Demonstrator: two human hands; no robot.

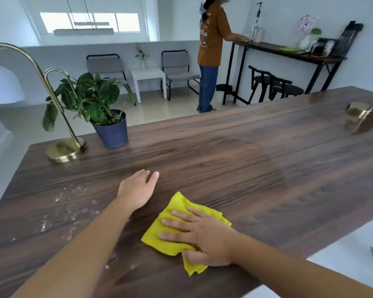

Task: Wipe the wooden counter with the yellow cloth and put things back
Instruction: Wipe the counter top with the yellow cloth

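Observation:
The yellow cloth (177, 214) lies folded on the dark wooden counter (256, 168), near its front edge. My right hand (200, 237) presses flat on the cloth, fingers spread and thumb tucked against its lower corner. My left hand (138, 188) rests palm down on the bare wood just left of the cloth, fingers together, holding nothing. White powdery specks (67, 209) are scattered on the counter to the left of my left arm.
A brass lamp base (63, 150) and a potted plant in a blue pot (112, 132) stand at the counter's far left. Another brass lamp base (357, 108) sits at the far right. A person (211, 50) stands by a high table beyond the counter.

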